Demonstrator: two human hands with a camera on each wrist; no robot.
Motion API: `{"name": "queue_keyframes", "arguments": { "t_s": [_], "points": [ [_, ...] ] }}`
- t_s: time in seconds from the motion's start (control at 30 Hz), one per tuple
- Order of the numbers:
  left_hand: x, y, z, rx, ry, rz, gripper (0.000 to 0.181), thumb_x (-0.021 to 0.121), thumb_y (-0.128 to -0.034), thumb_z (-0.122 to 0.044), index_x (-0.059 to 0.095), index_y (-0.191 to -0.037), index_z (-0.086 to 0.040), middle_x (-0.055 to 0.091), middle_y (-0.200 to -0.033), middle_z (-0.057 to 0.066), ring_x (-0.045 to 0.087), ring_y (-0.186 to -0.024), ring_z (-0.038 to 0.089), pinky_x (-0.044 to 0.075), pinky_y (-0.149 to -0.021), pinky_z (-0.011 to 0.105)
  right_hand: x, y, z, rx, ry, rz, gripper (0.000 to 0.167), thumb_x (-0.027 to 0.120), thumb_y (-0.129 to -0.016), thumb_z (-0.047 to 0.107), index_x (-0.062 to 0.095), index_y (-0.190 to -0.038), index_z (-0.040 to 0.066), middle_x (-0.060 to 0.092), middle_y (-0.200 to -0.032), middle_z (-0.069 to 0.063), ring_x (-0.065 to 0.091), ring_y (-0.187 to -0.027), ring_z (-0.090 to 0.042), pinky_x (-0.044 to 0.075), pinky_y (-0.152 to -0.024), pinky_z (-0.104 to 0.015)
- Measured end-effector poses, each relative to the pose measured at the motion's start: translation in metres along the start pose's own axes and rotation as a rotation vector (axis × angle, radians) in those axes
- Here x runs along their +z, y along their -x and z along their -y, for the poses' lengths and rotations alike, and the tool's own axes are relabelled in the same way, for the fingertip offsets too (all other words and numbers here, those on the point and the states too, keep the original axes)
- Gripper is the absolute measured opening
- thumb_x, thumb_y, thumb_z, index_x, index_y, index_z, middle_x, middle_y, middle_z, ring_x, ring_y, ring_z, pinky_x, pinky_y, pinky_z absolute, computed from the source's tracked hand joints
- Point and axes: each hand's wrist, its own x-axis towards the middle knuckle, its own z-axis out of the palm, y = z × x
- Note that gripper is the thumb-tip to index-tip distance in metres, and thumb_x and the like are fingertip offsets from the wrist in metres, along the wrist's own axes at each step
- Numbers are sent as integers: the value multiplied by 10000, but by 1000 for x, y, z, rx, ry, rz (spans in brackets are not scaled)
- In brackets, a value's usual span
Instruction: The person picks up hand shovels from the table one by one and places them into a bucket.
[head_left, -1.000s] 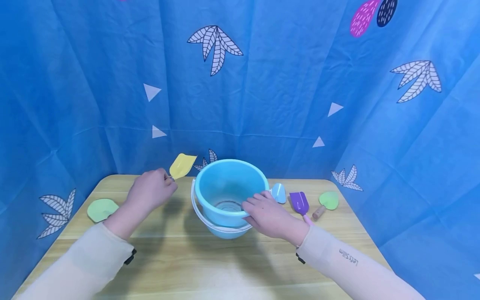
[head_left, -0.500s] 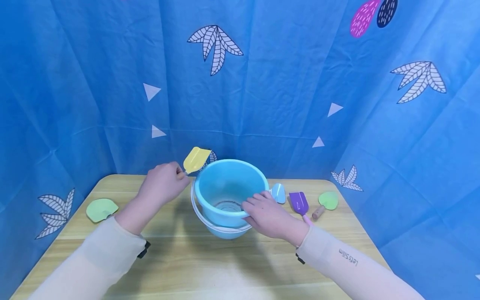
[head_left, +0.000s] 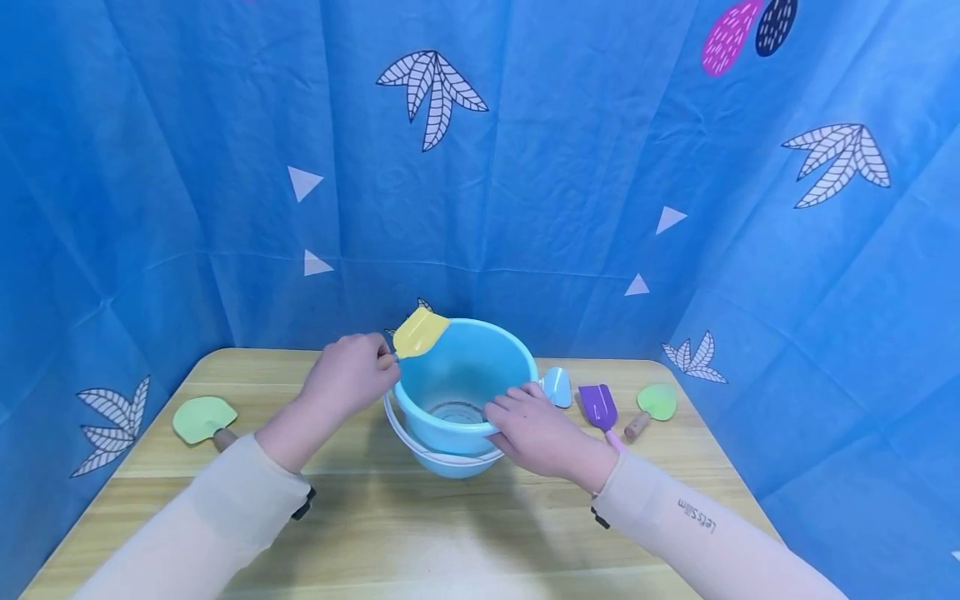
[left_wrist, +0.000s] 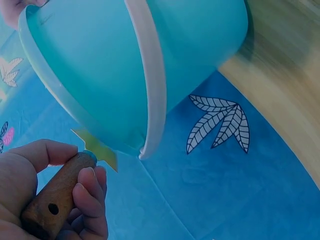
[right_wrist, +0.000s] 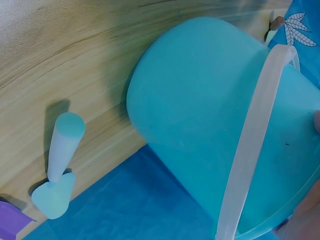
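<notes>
A light blue bucket (head_left: 442, 437) stands upright on the wooden table, its white carrying handle (left_wrist: 152, 65) hanging down at the near side. My right hand (head_left: 538, 432) holds the bucket's right rim, fingers over the edge and thumb outside. In my left hand (head_left: 348, 375) is a small toy shovel with a yellow blade (head_left: 420, 333); fingers and thumb wrap its brown wooden handle (left_wrist: 60, 195). In the head view the yellow blade overlaps the bucket's left rim, above the table. Only the bucket's bare bottom and inner wall show inside it.
Right of the bucket lie a light blue shovel (head_left: 557, 387), a purple shovel (head_left: 598, 406) with a pink handle, and a green shovel (head_left: 657, 401). Another green shovel (head_left: 204, 419) lies at the left, beside my left sleeve. A blue patterned curtain (head_left: 480, 167) surrounds the table (head_left: 420, 542).
My left hand has moved right with the yellow shovel, bringing its blade from left of the bucket to over the rim. My right hand and the bucket have stayed put.
</notes>
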Motion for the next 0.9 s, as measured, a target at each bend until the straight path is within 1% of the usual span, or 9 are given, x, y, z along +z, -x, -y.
{"name": "queue_keyframes", "arguments": {
  "t_s": [0.2,0.43,0.53,0.6,0.73,0.9],
  "points": [
    [6,-4,-6,24,1,7,169,553,-907,-177,547,-757,-99,471,-663,42,463,-569,197,363,-534,310,-1,0,1,-3,-8,-3,140,632,-974,299,535,-939,205,534,-842,93,471,-854,-126,377,-875,-378],
    [12,-6,-13,12,14,45,168,578,-908,-188,563,-760,-111,492,-669,45,491,-592,204,393,-547,312,0,-1,2,-4,1,2,143,638,-970,300,533,-951,205,534,-851,96,471,-863,-119,378,-879,-374],
    [14,-7,-18,20,14,57,168,589,-904,-181,578,-753,-108,520,-677,43,504,-604,201,407,-555,309,-2,-1,3,1,-5,5,138,636,-971,303,541,-959,205,540,-851,93,476,-865,-122,381,-879,-375],
    [15,-9,-21,34,10,53,151,601,-901,-176,603,-765,-110,545,-691,31,513,-613,196,421,-560,306,-3,-1,4,7,-8,9,132,634,-972,305,550,-968,204,546,-855,90,482,-867,-124,383,-880,-375],
    [18,-14,-28,60,-14,55,164,615,-899,-175,615,-746,-116,548,-671,21,508,-617,188,416,-568,305,-5,-1,4,19,-14,12,134,635,-972,313,561,-979,202,560,-862,84,491,-870,-131,388,-880,-377],
    [21,-17,-33,51,-24,73,163,644,-898,-183,622,-748,-126,550,-659,21,515,-621,194,421,-566,304,-6,-2,5,16,-12,9,136,634,-972,311,549,-963,206,544,-849,88,482,-859,-131,385,-875,-375]
  ]
}}
